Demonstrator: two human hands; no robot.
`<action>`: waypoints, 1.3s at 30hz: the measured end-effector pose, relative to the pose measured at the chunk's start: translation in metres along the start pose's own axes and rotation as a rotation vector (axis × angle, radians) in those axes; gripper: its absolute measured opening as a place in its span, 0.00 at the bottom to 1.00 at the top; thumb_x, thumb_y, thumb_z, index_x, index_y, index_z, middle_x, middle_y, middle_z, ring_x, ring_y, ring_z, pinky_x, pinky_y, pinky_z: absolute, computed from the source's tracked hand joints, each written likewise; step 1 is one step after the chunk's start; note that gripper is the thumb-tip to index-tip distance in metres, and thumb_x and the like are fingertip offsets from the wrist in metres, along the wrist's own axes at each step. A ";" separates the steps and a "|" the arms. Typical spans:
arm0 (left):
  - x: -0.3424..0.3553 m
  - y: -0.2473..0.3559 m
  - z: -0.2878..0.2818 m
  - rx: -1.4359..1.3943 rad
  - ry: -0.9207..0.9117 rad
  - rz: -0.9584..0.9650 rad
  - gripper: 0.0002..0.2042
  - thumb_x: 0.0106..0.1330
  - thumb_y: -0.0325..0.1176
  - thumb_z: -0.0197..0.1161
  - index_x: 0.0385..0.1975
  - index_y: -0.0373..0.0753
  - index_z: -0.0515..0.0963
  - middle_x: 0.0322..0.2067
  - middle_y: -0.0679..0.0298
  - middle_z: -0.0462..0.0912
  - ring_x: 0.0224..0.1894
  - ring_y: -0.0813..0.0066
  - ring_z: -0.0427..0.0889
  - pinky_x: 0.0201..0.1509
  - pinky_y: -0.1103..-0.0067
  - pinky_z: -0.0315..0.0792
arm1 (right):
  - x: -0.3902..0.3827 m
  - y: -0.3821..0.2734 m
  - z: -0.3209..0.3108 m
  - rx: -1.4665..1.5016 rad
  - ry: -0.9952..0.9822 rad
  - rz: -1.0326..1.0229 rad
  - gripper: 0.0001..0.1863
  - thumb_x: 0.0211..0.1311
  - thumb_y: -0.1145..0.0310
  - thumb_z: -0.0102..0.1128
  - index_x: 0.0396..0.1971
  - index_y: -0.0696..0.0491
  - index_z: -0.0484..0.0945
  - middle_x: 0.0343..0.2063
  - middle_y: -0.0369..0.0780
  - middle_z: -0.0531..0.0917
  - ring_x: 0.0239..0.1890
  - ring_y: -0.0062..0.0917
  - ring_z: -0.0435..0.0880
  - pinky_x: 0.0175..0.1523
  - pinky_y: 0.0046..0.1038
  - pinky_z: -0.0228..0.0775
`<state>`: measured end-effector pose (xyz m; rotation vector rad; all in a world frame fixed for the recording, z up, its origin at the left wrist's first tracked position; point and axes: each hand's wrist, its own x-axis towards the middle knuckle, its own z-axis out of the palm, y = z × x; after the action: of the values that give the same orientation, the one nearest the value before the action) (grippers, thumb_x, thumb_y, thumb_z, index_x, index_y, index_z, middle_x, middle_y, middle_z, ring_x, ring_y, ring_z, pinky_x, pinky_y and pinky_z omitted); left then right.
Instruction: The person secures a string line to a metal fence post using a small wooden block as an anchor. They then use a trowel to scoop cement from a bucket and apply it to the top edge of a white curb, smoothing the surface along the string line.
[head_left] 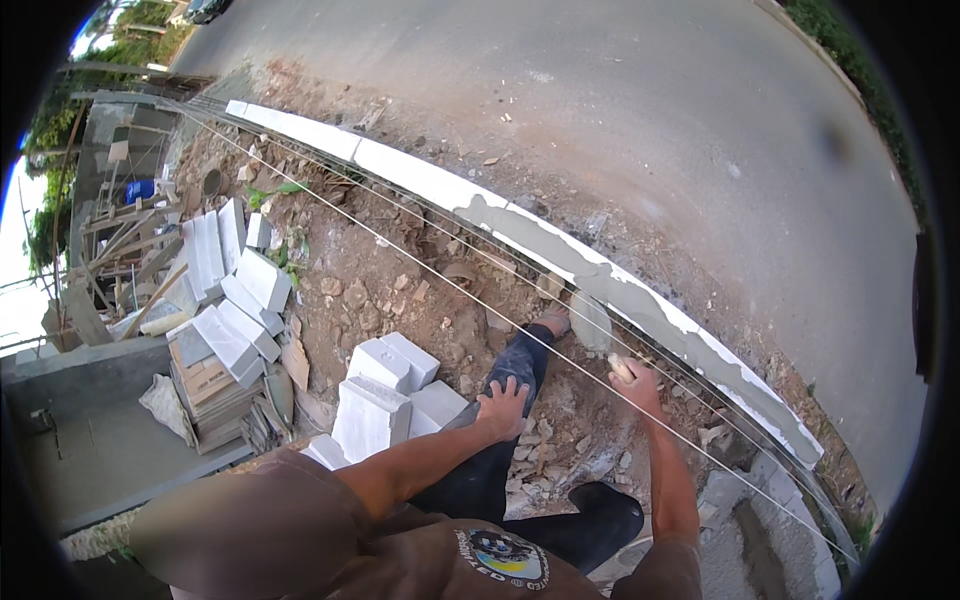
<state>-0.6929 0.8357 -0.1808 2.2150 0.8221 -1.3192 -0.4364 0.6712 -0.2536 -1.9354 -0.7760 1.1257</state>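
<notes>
My right hand (637,386) is closed round the handle of a trowel (592,322). Its pale grey blade points away from me, close to the near side of a low wall of white blocks (420,174). Grey wet mortar (540,240) lies along the top of the wall, from about its middle to the near right end. The far left blocks show bare white tops. My left hand (503,405) rests on my bent knee with its fingers spread, holding nothing. Taut strings (440,272) run lengthwise beside the wall, one passing near my right hand.
Loose white blocks (372,420) lie in a pile left of my leg, with more stacked blocks (225,340) farther left. Stones and rubble cover the soil (400,270). Boards and timber (125,245) stand at the far left. Beyond the wall runs a paved road (640,110).
</notes>
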 end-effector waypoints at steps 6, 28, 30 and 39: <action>0.002 -0.017 -0.017 -0.149 0.009 0.034 0.37 0.63 0.43 0.64 0.71 0.44 0.57 0.72 0.49 0.53 0.70 0.35 0.54 0.59 0.38 0.65 | 0.212 -0.090 0.116 -0.025 0.005 -0.221 0.25 0.55 0.66 0.59 0.56 0.54 0.77 0.44 0.51 0.83 0.49 0.45 0.82 0.56 0.38 0.72; 0.016 -0.047 -0.050 -0.368 -0.131 -0.026 0.41 0.62 0.46 0.66 0.73 0.46 0.52 0.74 0.50 0.47 0.73 0.35 0.48 0.65 0.41 0.60 | 0.307 -0.178 0.191 -0.627 0.058 -0.316 0.30 0.60 0.80 0.50 0.64 0.47 0.71 0.45 0.45 0.74 0.51 0.41 0.75 0.51 0.44 0.75; 0.017 -0.047 -0.052 -0.358 -0.133 -0.025 0.41 0.63 0.46 0.66 0.73 0.46 0.52 0.74 0.50 0.48 0.73 0.36 0.48 0.65 0.42 0.60 | 0.293 -0.169 0.178 -0.629 0.055 -0.327 0.30 0.59 0.80 0.51 0.63 0.46 0.72 0.44 0.44 0.74 0.51 0.41 0.75 0.50 0.44 0.75; 0.020 -0.048 -0.057 -0.333 -0.149 -0.010 0.43 0.61 0.46 0.68 0.73 0.47 0.52 0.74 0.51 0.48 0.74 0.37 0.48 0.66 0.43 0.60 | 0.250 -0.160 0.168 -0.608 0.125 -0.251 0.30 0.56 0.78 0.55 0.62 0.48 0.74 0.43 0.44 0.75 0.49 0.41 0.76 0.49 0.41 0.74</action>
<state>-0.6817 0.9117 -0.1758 1.8349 0.9220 -1.2333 -0.5002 1.0048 -0.2848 -2.2799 -1.3620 0.6490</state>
